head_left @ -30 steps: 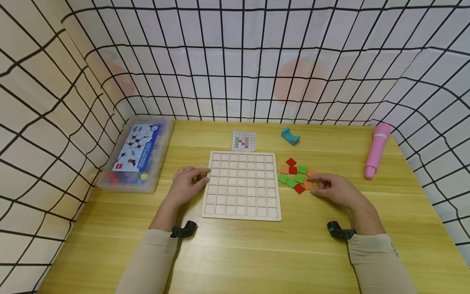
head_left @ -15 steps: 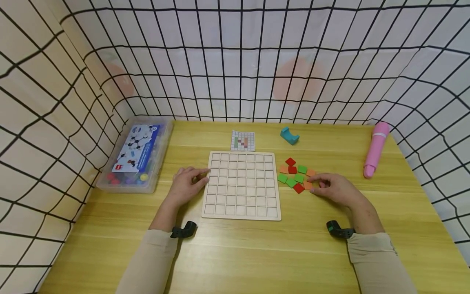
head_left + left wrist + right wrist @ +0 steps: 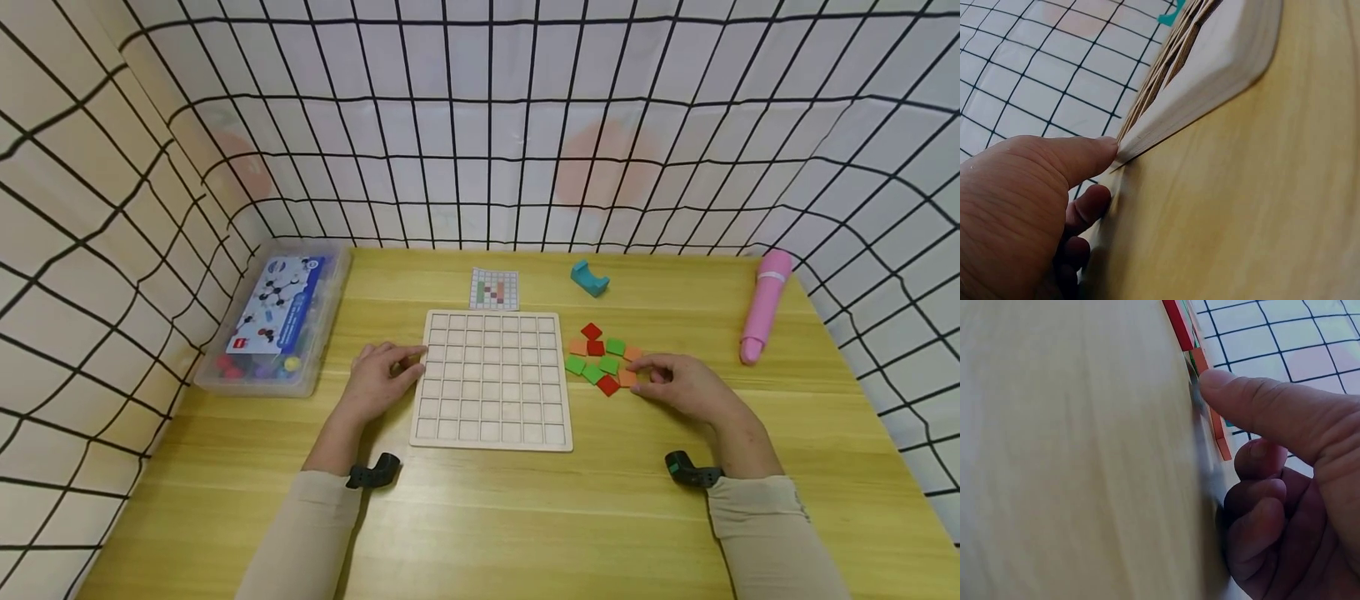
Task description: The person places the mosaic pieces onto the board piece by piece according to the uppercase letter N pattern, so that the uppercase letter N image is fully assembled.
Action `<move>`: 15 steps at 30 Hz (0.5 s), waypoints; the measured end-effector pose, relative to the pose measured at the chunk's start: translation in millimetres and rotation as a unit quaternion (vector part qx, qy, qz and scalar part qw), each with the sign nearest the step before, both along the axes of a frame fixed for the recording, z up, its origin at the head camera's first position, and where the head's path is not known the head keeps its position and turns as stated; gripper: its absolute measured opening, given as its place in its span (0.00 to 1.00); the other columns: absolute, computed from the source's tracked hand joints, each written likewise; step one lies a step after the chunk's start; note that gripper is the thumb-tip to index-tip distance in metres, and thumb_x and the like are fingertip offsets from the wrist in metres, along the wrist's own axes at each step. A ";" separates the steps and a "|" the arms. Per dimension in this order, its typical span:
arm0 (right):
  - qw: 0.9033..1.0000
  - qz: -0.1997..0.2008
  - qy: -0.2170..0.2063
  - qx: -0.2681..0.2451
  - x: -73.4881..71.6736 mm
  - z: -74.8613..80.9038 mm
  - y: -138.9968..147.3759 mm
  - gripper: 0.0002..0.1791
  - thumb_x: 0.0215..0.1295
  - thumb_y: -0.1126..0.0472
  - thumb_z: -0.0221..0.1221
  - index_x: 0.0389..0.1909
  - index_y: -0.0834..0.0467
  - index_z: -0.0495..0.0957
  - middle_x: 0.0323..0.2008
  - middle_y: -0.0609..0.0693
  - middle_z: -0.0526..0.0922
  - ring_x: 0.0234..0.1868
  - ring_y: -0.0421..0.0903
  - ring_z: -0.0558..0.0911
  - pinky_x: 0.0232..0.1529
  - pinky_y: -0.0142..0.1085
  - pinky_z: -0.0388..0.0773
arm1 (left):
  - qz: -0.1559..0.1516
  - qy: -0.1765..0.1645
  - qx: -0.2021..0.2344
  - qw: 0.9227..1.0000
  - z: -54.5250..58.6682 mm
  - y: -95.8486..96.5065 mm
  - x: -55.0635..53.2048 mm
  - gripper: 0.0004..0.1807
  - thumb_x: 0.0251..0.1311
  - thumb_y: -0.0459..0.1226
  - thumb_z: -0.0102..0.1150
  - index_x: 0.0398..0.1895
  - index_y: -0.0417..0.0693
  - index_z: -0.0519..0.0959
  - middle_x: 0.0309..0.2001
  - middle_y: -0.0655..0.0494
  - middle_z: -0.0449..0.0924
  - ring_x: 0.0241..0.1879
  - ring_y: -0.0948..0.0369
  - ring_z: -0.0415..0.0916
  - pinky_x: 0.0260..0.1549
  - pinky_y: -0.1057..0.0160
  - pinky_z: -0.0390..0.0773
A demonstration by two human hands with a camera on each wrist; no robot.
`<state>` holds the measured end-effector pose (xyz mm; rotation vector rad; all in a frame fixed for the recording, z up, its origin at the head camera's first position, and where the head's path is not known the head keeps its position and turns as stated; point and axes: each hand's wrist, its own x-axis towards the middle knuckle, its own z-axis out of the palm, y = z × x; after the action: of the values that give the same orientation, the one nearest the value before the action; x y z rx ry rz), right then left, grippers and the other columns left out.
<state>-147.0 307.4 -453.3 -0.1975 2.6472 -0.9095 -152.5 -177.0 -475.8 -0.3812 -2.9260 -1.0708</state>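
From my end I look down on a yellow wooden table (image 3: 465, 525), its grain running side to side, a soft glare on the near part. Pale walls (image 3: 513, 58) rise behind it and at both sides, crossed by a black grid (image 3: 491, 58), with a faint orange patch (image 3: 606, 133) on the back one. The gridded wooden board (image 3: 491, 381) lies flat mid-table. I have the left hand (image 3: 378, 379) at its left edge, thumb and forefinger a little apart and reaching to the rim, the other fingers loosely bent. The right hand (image 3: 690, 387) is beside the coloured tiles (image 3: 609, 365), red, green and orange, scattered right of the board; its thumb and forefinger are parted at an orange tile (image 3: 627, 379), but I can't tell whether they have any hold on it. Behind the board I see a small pattern card (image 3: 494, 289), then a blue curved piece (image 3: 589, 280) to its right, a pink cylinder (image 3: 765, 308) near the right wall, and a clear plastic box (image 3: 255, 387) by the left wall
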 end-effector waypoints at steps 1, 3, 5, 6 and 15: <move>1.000 0.001 0.002 0.001 0.2 0.7 -0.5 0.23 0.68 0.46 0.66 0.58 0.55 0.82 0.31 0.48 0.73 0.34 0.44 0.71 0.35 0.34 0.66 | 0.001 0.000 0.000 1.000 0.1 0.2 0.0 0.19 0.70 0.44 0.63 0.62 0.56 0.82 0.39 0.56 0.81 0.39 0.56 0.64 0.47 0.53 0.57; 1.000 0.004 0.007 0.008 0.3 2.0 -1.3 0.24 0.68 0.46 0.65 0.59 0.55 0.81 0.32 0.48 0.73 0.35 0.45 0.71 0.35 0.34 0.66 | 0.002 0.000 -0.002 1.000 0.3 0.5 0.0 0.19 0.70 0.45 0.63 0.62 0.57 0.82 0.39 0.56 0.81 0.40 0.56 0.64 0.48 0.53 0.58; 1.000 0.005 0.012 0.015 0.6 4.3 -3.4 0.25 0.68 0.45 0.65 0.60 0.55 0.81 0.32 0.49 0.73 0.35 0.45 0.71 0.35 0.35 0.66 | 0.003 0.001 -0.003 1.000 0.8 0.7 -0.2 0.19 0.70 0.45 0.63 0.62 0.57 0.82 0.39 0.56 0.81 0.40 0.55 0.64 0.48 0.53 0.58; 1.000 0.005 0.015 0.018 0.9 5.6 -4.9 0.26 0.68 0.45 0.65 0.60 0.55 0.80 0.32 0.49 0.73 0.35 0.45 0.71 0.35 0.36 0.66 | 0.003 0.002 -0.004 1.000 0.7 0.7 -0.2 0.19 0.70 0.45 0.63 0.62 0.57 0.82 0.39 0.55 0.81 0.40 0.55 0.64 0.48 0.53 0.58; 0.997 0.028 0.055 0.039 -0.6 10.6 -23.9 0.20 0.68 0.46 0.66 0.54 0.52 0.83 0.27 0.46 0.72 0.31 0.44 0.70 0.35 0.37 0.66 | 0.003 0.003 -0.005 1.000 0.1 -0.3 -0.1 0.19 0.70 0.45 0.63 0.62 0.56 0.83 0.40 0.54 0.82 0.40 0.54 0.64 0.48 0.53 0.59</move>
<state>-147.6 283.5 -442.7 -0.3099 2.7572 -0.7958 -152.6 -177.3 -475.7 -0.3754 -2.9258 -1.0528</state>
